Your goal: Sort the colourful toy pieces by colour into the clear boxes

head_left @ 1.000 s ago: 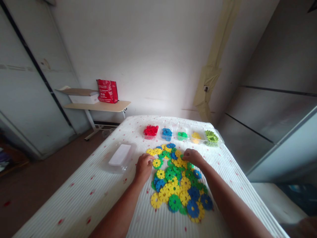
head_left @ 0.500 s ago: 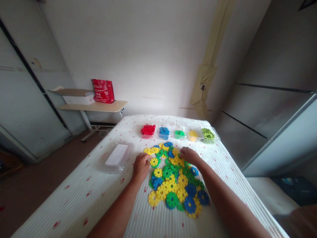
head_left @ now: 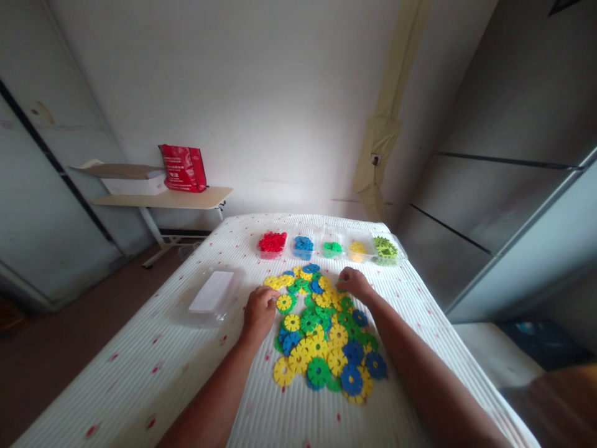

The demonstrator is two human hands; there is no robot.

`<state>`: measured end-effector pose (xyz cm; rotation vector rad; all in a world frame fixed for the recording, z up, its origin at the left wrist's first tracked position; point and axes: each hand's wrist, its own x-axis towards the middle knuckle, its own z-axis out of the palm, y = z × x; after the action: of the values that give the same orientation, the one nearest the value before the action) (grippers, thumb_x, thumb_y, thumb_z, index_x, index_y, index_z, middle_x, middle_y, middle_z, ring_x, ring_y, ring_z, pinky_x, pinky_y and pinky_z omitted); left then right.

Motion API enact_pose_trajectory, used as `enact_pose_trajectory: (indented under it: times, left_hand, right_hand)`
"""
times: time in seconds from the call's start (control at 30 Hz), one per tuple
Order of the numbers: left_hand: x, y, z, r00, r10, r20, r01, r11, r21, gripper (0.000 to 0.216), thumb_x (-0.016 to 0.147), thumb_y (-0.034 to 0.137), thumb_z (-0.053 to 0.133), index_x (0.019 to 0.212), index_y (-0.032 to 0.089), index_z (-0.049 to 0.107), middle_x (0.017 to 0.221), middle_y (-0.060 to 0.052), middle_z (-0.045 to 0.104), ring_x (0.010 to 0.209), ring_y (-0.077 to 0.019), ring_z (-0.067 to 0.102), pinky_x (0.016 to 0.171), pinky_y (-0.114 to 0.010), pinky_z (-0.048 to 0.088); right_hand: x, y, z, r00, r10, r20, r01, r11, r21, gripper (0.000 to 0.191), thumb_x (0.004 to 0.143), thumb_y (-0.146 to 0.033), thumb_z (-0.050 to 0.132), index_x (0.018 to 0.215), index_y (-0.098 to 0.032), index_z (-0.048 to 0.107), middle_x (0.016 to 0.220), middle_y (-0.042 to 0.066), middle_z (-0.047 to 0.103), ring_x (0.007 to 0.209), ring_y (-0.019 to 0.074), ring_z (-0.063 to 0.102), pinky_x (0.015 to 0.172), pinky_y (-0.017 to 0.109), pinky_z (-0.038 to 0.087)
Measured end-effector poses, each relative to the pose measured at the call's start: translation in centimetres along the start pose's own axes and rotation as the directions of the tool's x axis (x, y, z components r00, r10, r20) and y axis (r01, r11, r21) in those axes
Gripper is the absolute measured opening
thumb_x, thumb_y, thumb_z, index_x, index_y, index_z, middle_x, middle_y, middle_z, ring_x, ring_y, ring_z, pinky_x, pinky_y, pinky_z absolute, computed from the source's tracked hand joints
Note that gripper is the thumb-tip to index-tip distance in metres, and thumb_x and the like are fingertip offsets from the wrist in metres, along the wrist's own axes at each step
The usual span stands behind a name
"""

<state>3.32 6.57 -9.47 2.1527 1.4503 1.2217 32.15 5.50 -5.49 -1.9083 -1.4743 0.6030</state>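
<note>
A heap of flat yellow, green and blue gear-shaped discs [head_left: 321, 336] lies on a white ribbed cover [head_left: 153, 373]. My left hand [head_left: 259, 310] rests at the heap's left edge, fingers curled on a yellow disc [head_left: 273, 283]. My right hand [head_left: 354, 283] is at the heap's far right edge, fingers curled over discs; what it grips is hidden. Behind the heap stand small clear trays in a row: red pieces [head_left: 272, 242], blue [head_left: 303, 244], green [head_left: 332, 248], yellow [head_left: 357, 250], light green [head_left: 385, 249].
A clear plastic lid or tray [head_left: 208, 300] lies left of the heap. Beyond the bed a low side table [head_left: 163, 199] carries a red bag [head_left: 183, 168] and a white box [head_left: 133, 184]. Grey cabinet panels [head_left: 513, 205] stand to the right.
The view has shifted slightly, so everything sits a bit further left and lower. Both hands stay at the heap's far edges, with little movement relative to the discs.
</note>
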Motion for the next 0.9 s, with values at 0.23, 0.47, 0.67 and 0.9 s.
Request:
enact_pose_trajectory:
  times: [0.23, 0.47, 0.67, 0.9]
  left_hand:
    - [0.0, 0.2, -0.1, 1.0, -0.014, 0.007, 0.014, 1.0, 0.003, 0.025, 0.068, 0.008, 0.043, 0.071, 0.02, 0.064, 0.085, -0.004, 0.065, 0.087, -0.0184, 0.058, 0.084, -0.033, 0.045]
    - [0.1, 0.6, -0.3, 1.0, -0.003, 0.019, 0.003, 1.0, 0.025, 0.024, 0.067, 0.006, 0.043, 0.069, 0.02, 0.064, 0.082, -0.003, 0.065, 0.085, -0.0177, 0.058, 0.083, -0.032, 0.045]
    - [0.1, 0.6, -0.4, 1.0, -0.01, 0.027, 0.009, 1.0, 0.027, 0.024, 0.067, 0.007, 0.044, 0.069, 0.019, 0.064, 0.085, -0.004, 0.065, 0.087, -0.0186, 0.058, 0.083, -0.032, 0.046]
    - [0.0, 0.4, -0.2, 1.0, 0.006, 0.02, -0.006, 1.0, 0.025, 0.024, 0.068, 0.007, 0.043, 0.07, 0.019, 0.064, 0.084, -0.004, 0.065, 0.087, -0.0185, 0.058, 0.084, -0.032, 0.045]
  right_hand:
    - [-1.6, 0.7, -2.7, 0.998, 0.061, 0.005, -0.058, 0.929, 0.365, 0.035, 0.061, -0.046, 0.063, 0.08, -0.018, 0.054, 0.051, -0.007, 0.046, 0.04, 0.0062, 0.035, 0.039, 0.021, 0.026]
    - [-4.4, 1.3, -4.7, 0.928, -0.144, 0.343, 0.05, 0.962, 0.267, 0.03, 0.06, -0.026, 0.067, 0.088, -0.016, 0.064, 0.061, -0.003, 0.055, 0.052, 0.0089, 0.046, 0.049, 0.022, 0.036]
    - [-4.5, 0.7, -3.8, 0.929, -0.195, 0.316, 0.246, 0.961, -0.13, 0.03, 0.065, -0.016, 0.059, 0.093, -0.018, 0.068, 0.077, 0.0, 0.064, 0.068, 0.0134, 0.055, 0.064, 0.024, 0.043]
    - [-4.7, 0.3, -3.6, 0.928, -0.204, 0.311, 0.257, 0.956, -0.143, 0.027, 0.063, -0.015, 0.061, 0.089, -0.017, 0.067, 0.09, 0.003, 0.065, 0.074, 0.0135, 0.056, 0.065, 0.023, 0.044]
